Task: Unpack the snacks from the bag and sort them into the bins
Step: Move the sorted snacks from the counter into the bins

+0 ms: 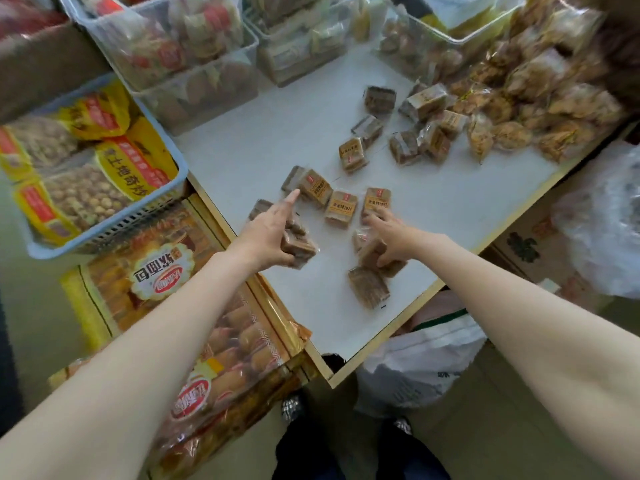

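Several small brown wrapped snack packets (341, 207) lie scattered on the white table (263, 143). My left hand (270, 233) grips a stack of these packets (299, 245) near the table's left edge, index finger stretched toward another packet (313, 187). My right hand (393, 239) is closed on a couple of packets (370, 252), its fingers touching a labelled packet (376, 201). One more packet (367, 287) lies just in front of that hand. Clear plastic bins (180, 53) with wrapped snacks stand at the back of the table.
A blue basket (166, 199) of yellow nut bags sits at the left, above large bread packs (180, 306). A heap of bagged golden snacks (540, 102) fills the table's right back. White plastic bags (426, 362) lie on the floor below the table corner.
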